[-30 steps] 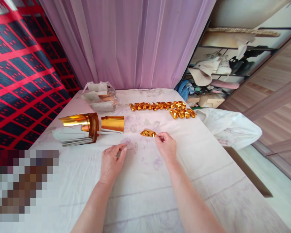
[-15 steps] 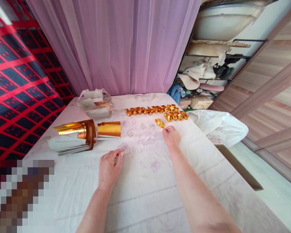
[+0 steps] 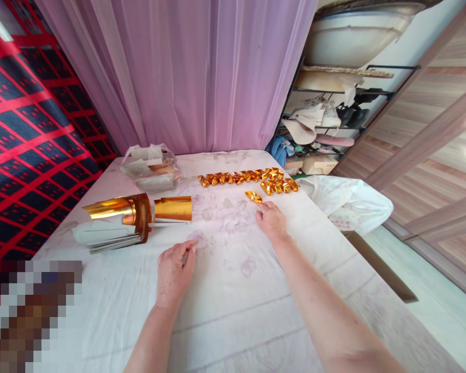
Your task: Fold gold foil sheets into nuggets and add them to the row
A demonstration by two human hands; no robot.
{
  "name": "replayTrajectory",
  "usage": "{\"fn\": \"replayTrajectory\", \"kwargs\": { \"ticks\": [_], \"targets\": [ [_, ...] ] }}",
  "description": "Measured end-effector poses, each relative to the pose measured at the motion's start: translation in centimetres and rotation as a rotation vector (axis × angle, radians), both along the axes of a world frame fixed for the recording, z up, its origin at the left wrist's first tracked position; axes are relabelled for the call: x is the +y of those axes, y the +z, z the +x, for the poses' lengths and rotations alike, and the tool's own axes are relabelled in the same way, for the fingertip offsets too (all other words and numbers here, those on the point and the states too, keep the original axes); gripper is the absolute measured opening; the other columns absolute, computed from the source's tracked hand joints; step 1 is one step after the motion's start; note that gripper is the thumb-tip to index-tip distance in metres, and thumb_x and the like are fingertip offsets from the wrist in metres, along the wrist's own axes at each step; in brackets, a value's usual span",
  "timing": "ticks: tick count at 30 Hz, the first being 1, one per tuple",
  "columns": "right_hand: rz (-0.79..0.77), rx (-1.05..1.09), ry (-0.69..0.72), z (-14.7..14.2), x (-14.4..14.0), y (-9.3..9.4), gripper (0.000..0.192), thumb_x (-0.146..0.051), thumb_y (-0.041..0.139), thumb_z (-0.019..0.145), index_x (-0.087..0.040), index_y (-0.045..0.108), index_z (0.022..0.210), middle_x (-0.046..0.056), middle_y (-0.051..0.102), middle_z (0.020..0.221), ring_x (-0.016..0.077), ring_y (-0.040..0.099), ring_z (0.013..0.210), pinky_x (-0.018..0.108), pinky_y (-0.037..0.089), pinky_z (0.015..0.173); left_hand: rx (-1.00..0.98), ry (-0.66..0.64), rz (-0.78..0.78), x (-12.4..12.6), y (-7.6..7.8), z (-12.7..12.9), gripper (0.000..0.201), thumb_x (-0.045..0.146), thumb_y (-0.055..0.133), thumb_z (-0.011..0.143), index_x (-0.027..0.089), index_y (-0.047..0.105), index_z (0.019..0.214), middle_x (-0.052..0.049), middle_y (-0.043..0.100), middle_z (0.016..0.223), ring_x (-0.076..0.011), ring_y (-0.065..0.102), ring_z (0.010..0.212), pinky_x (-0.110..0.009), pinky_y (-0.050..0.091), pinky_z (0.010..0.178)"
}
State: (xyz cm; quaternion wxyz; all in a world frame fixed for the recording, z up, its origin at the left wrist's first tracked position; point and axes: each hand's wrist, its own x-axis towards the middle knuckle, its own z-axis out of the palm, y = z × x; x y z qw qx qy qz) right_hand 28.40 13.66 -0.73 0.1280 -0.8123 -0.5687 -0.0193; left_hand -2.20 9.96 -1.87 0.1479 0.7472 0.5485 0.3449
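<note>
My right hand [image 3: 272, 219] reaches over the table, its extended fingertips at the near end of a folded gold foil piece [image 3: 253, 197]. The fingers meet the piece without wrapping round it. Beyond stand several similar folded gold pieces [image 3: 233, 178] in a long row, with a shorter group [image 3: 278, 186] in front of its right end. My left hand [image 3: 176, 272] rests on the cloth, holding nothing, its fingers loosely bent and a gap showing beside the thumb. To its left lie a stack of gold foil sheets with white backs [image 3: 108, 230] and a curled gold sheet [image 3: 173, 208].
A clear plastic bag of paper sheets [image 3: 149, 168] sits at the table's back left. White floral cloth [image 3: 225, 311] covers the table. Past the right edge are a white plastic bag [image 3: 353, 202], an open-looking brown box [image 3: 380, 267] and a loaded shelf rack [image 3: 326, 124]. A purple curtain [image 3: 186, 77] hangs behind.
The single gold foil piece has turned to lie flatter across the table, and my right fingertips now meet its end. My left hand stays in place. The whole view has shifted slightly.
</note>
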Motion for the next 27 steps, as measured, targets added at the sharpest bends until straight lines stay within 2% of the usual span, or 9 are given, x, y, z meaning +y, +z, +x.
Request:
{"fn": "replayTrajectory", "kwargs": {
  "ticks": [5, 9, 14, 27],
  "targets": [
    [-0.023, -0.073, -0.053, -0.1, 0.9, 0.1, 0.038, -0.025, 0.046, 0.093, -0.014, 0.062, 0.126, 0.016, 0.058, 0.124, 0.027, 0.055, 0.108, 0.034, 0.046, 0.085, 0.004, -0.001, 0.011, 0.0, 0.0, 0.0, 0.031, 0.036, 0.045, 0.09, 0.022, 0.072, 0.098, -0.006, 0.075, 0.088, -0.022, 0.068, 0.077, -0.038, 0.051, 0.079],
    [-0.037, -0.098, -0.075, -0.3, 1.4, 0.3, 0.036, -0.026, 0.044, 0.094, -0.012, 0.062, 0.122, 0.018, 0.058, 0.122, 0.0281, 0.056, 0.109, 0.035, 0.047, 0.084, 0.005, -0.001, 0.012, 0.0, 0.0, 0.0, 0.031, 0.036, 0.045, 0.09, 0.022, 0.072, 0.098, -0.006, 0.075, 0.088, -0.0224, 0.068, 0.077, -0.039, 0.051, 0.079],
    [-0.052, -0.092, -0.15, -0.5, 2.2, 1.0, 0.043, -0.028, 0.044, 0.093, -0.006, 0.055, 0.13, 0.023, 0.055, 0.126, 0.0298, 0.057, 0.108, 0.038, 0.049, 0.083, 0.0, -0.002, 0.01, 0.1, 0.0, 0.0, 0.03, 0.035, 0.046, 0.09, 0.022, 0.072, 0.099, -0.005, 0.075, 0.087, -0.0231, 0.068, 0.077, -0.04, 0.051, 0.079],
    [-0.128, -0.04, -0.198, -1.6, 4.6, 2.0, 0.046, -0.035, 0.048, 0.095, -0.006, 0.057, 0.129, 0.024, 0.054, 0.125, 0.031, 0.057, 0.113, 0.039, 0.049, 0.09, -0.008, 0.0, 0.002, 0.1, 0.1, 0.0, 0.031, 0.036, 0.045, 0.09, 0.023, 0.072, 0.099, -0.006, 0.075, 0.087, -0.0228, 0.067, 0.077, -0.039, 0.05, 0.08]
  ]
}}
